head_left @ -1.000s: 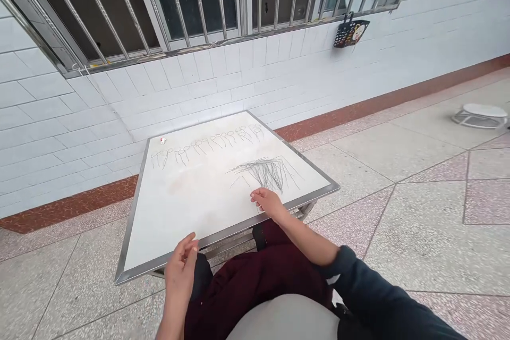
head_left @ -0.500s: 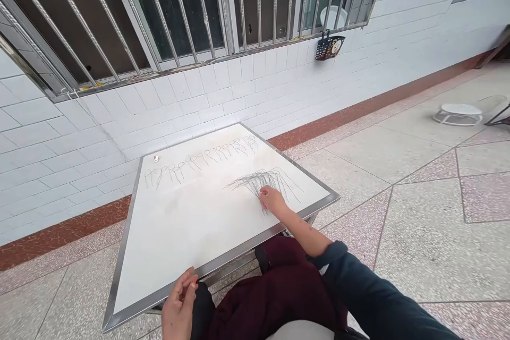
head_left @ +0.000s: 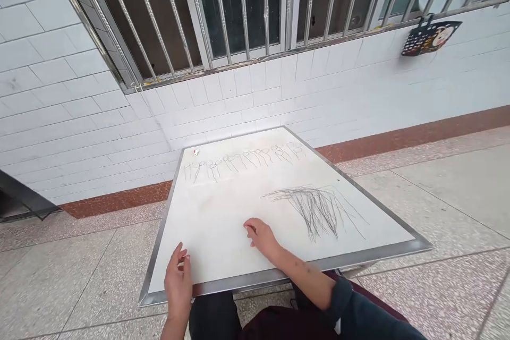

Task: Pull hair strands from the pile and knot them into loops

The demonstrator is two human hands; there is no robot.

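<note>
A loose bundle of thin dark wire-like strands [head_left: 316,207] lies fanned out on the right of the white tabletop [head_left: 223,249]. Toward the back, several looped thin strands [head_left: 243,158] form a slanting row. My right hand [head_left: 261,235] is over the tabletop, left of the bundle and apart from it. Its thumb and fingers are pinched; anything between them is too small to make out. Over the front left corner, my left hand [head_left: 178,275] has its fingers apart and holds nothing I can see.
A small white and red object [head_left: 196,153] sits at the back left of the table. Grey metal edging [head_left: 255,279] borders the tabletop. Behind stands a white tiled wall with a barred window [head_left: 239,10]; a dark patterned basket [head_left: 430,37] hangs from its bars.
My right hand has left the strand bundle and moved to its left. My left hand has come from the front edge over the tabletop, its fingers spreading. The view has turned left.
</note>
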